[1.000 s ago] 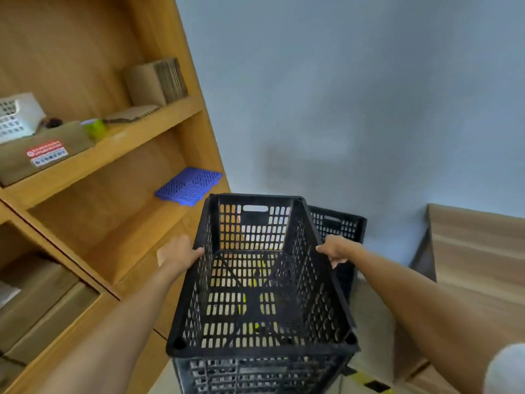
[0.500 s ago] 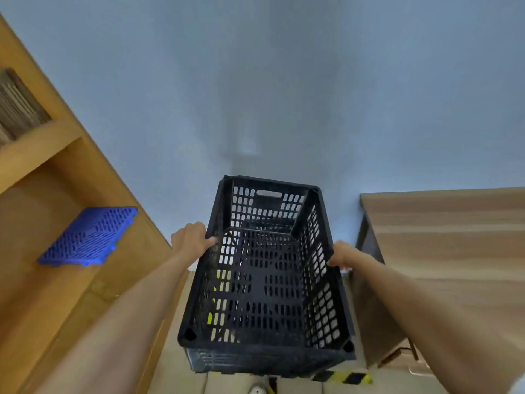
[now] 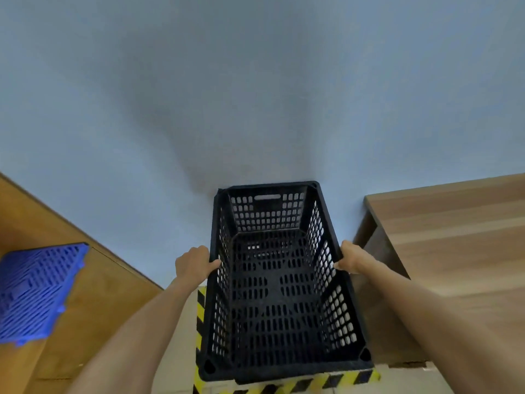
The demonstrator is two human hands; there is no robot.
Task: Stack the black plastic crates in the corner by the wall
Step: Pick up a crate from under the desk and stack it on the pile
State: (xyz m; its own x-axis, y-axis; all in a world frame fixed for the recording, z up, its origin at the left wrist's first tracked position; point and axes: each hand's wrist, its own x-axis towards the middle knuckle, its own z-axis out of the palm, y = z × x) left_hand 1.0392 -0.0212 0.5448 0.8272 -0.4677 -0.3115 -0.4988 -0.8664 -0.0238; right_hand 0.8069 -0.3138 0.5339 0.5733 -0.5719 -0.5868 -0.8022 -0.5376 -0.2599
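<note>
Fingers of the left hand (image 3: 195,265) and right hand (image 3: 350,258) clamp the long rims of the crate (image 3: 279,288). It sits end-on against the wall (image 3: 255,95), between shelf (image 3: 93,282) and desk (image 3: 454,237), over striped tape (image 3: 200,308).

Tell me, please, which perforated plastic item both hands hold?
The black crate, its long sides gripped by left hand and right hand; the blue panel lies untouched on the shelf.

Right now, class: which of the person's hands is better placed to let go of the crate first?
Neither clearly. The left hand and right hand grip opposite long rims of the black crate at matching height, mid-length. Both bear it equally, so releasing together looks safest.
</note>
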